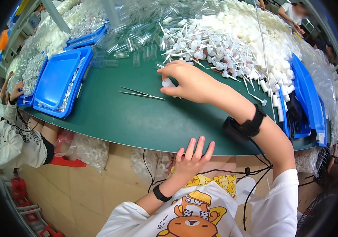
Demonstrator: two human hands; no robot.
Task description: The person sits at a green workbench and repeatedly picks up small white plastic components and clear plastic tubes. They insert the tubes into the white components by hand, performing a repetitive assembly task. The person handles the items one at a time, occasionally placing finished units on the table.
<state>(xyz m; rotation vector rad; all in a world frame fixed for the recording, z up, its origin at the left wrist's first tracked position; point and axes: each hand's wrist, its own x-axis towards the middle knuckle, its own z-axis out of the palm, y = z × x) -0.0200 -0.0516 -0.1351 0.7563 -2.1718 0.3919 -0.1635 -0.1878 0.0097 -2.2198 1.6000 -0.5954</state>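
My right hand [186, 81] reaches over the green table, thumb and forefinger curved and apart. In its curl is a white disc-headed plastic piece [168, 83], seemingly gripped by fingers that are partly hidden. A clear tube [160, 65] lies by the forefinger tip. Left of this hand, metal tweezers [142, 94] rest on the table with their tips pointing left. At the table's near edge my left hand [194, 155] has its fingers stretched out and holds nothing.
Beyond my right hand are heaps of disc-headed sticks [212, 49], white cylinders [256, 29] and clear tubes [139, 55]. Blue trays [56, 79] stand at left, another blue tray [307, 94] at right. A white cord [264, 51] crosses the right side. Another person [16, 136] works at far left.
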